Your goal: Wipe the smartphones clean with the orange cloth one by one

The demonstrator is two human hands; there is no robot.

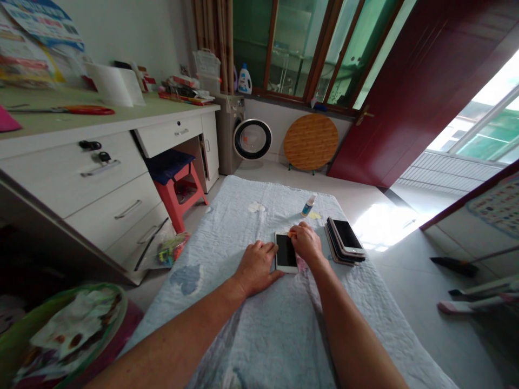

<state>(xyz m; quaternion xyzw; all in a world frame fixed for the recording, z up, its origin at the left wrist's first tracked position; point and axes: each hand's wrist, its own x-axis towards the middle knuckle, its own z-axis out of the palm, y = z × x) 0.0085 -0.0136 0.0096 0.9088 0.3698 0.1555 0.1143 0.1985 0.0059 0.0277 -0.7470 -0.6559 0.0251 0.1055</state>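
Observation:
A white smartphone point(286, 251) with a dark screen lies face up on the cloth-covered table. My left hand point(257, 267) rests beside it, gripping its left side with bent fingers, the thumb near the lower corner. At the phone's top right, my right hand point(307, 242) pinches a small orange thing point(291, 234) against the screen's upper end; most of that thing is hidden by the fingers. To the right of this hand is a stack of several phones point(347, 236), the top one white-framed with a black screen. Beyond the hands stands a small spray bottle point(308, 206) with a blue label.
The light blue patterned cloth point(251, 205) drapes over the table. To the left are a white desk point(109, 183), a red stool point(180, 189) and a waste bin point(68, 335). A washing machine point(231, 129), a round wooden tabletop point(311, 141) and a red door point(385, 92) stand beyond.

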